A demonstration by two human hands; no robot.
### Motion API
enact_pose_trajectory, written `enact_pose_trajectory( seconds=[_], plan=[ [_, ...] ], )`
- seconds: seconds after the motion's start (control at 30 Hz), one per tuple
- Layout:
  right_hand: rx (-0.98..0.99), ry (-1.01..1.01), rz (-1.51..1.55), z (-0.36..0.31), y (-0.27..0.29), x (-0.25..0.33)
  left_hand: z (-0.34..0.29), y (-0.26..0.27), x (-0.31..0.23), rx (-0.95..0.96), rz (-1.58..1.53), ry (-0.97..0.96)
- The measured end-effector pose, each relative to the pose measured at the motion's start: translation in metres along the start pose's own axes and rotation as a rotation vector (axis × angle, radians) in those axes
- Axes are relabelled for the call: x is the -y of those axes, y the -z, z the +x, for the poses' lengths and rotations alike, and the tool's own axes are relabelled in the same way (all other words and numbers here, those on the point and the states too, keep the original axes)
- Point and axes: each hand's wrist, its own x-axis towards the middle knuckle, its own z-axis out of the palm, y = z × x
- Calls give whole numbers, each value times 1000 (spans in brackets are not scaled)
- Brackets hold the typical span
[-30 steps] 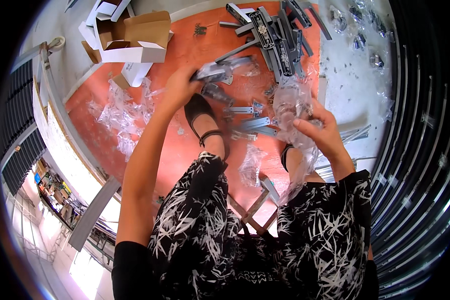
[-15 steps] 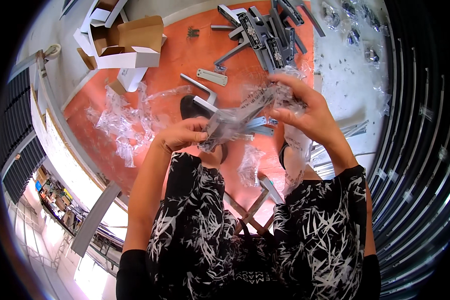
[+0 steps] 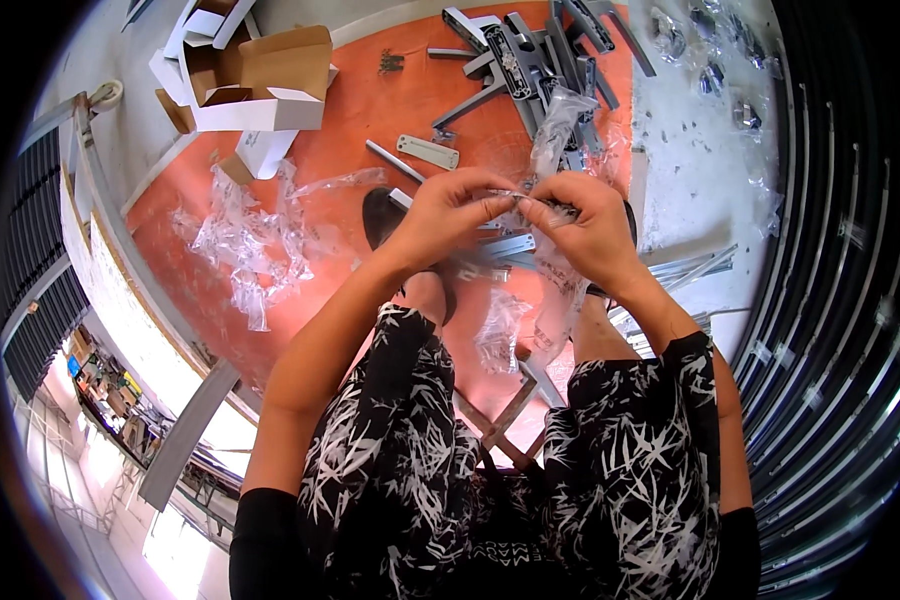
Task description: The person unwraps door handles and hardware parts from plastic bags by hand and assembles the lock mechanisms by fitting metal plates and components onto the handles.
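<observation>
My left hand and my right hand meet over the orange mat, fingertips pinched on a clear printed plastic bag. Part of the bag sticks up beyond the fingers, and loose film hangs below my right hand. What lies inside is mostly hidden by my fingers. Beneath my hands are light metal plates. A grey lever handle lies just past my left hand, partly covered by it, close to a pale oblong plate. Farther off is a pile of grey handles.
Crumpled plastic bags lie on the mat at left, another scrap between my feet. An open white cardboard box stands far left. Wrapped parts lie far right. Long dark profiles line the right side.
My left hand has moved right and up to meet my right hand, which has dropped slightly inward. The bag, stretched between separated hands before, is now pinched where the fingertips meet.
</observation>
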Motion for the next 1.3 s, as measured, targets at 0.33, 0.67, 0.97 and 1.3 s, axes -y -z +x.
enact_pose_trajectory(
  seconds=[0.33, 0.67, 0.97, 1.3],
  plan=[
    [379, 20, -305, 7, 18, 22, 1, -11, -1, 77, 216, -170],
    [248, 560, -510, -33, -31, 22, 34, -11, 2, -520, -736, 165],
    [582, 154, 106, -48, 22, 24, -1, 158, 76, -919, -506, 85],
    [576, -39, 746, -26, 42, 67, -36, 22, 11, 356, 107, 36]
  ],
)
